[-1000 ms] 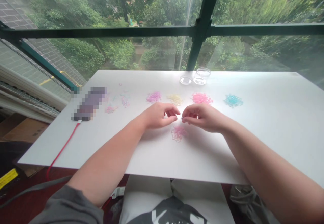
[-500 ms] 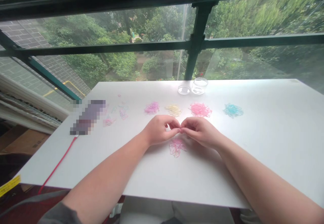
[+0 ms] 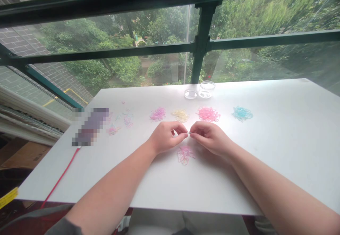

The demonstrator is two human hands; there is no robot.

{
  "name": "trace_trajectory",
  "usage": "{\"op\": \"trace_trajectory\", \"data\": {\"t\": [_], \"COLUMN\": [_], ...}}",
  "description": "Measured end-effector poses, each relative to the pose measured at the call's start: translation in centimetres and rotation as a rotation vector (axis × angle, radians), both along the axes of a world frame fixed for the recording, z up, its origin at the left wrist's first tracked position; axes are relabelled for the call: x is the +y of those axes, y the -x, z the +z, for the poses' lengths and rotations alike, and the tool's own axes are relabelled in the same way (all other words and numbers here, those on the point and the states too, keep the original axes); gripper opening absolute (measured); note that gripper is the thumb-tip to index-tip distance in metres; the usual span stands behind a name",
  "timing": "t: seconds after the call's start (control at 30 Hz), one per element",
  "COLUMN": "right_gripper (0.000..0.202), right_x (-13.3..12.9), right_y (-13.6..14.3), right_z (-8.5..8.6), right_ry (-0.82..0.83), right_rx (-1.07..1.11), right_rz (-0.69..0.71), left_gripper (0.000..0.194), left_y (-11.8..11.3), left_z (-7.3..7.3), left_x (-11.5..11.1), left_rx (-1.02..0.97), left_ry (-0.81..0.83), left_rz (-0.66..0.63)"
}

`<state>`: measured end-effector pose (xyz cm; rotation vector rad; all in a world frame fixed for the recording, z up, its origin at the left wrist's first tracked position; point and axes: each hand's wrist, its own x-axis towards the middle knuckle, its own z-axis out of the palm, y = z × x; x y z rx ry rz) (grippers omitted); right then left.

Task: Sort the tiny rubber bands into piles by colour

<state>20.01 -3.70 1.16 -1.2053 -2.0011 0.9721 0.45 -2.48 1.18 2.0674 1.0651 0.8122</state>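
My left hand (image 3: 170,136) and my right hand (image 3: 208,137) meet over the table, thumb and forefinger pinched on each. Between the fingertips a tiny pale rubber band (image 3: 188,133) shows, its colour hard to make out. Just below the hands lies a loose pile of pink rubber bands (image 3: 185,155). Beyond them runs a row of sorted piles: purple bands (image 3: 157,114), yellow bands (image 3: 180,115), pink bands (image 3: 208,114) and blue bands (image 3: 242,113).
At the back of the white table (image 3: 287,150) stand a clear jar (image 3: 207,89) and its lid (image 3: 190,94). Mixed bands (image 3: 128,120) are scattered on the left. A pixelated dark object (image 3: 91,126) with a red cable (image 3: 61,176) lies near the left edge.
My fingertips have moved slightly apart, and a bit of the band now shows between them. The camera view has shifted a little; the piles lie as before.
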Motion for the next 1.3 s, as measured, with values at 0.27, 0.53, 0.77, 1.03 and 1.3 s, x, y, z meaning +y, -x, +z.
{"op": "trace_trajectory", "data": {"t": [0.27, 0.53, 0.77, 1.03, 1.3], "right_gripper": [0.01, 0.011, 0.008, 0.01, 0.007], "right_x": [-0.2, 0.3, 0.1, 0.2, 1.9], "right_y": [0.4, -0.4, 0.7, 1.4, -1.2], "right_z": [0.0, 0.5, -0.4, -0.7, 0.1], "right_ry": [-0.144, -0.148, -0.137, -0.144, -0.115], "right_rx": [-0.02, 0.019, 0.039, 0.164, 0.285], "right_rz": [-0.033, -0.189, -0.055, -0.061, -0.304], "left_gripper": [0.013, 0.009, 0.01, 0.012, 0.01], "left_y": [0.0, 0.8, 0.5, 0.5, 0.4], "left_z": [0.1, 0.4, 0.0, -0.1, 0.5], "left_x": [0.1, 0.6, 0.3, 0.3, 0.1], "left_rx": [0.043, 0.049, 0.051, 0.106, 0.102], "left_ry": [0.016, -0.047, 0.014, 0.042, 0.038], "left_rz": [-0.02, 0.018, -0.012, -0.021, -0.056]}}
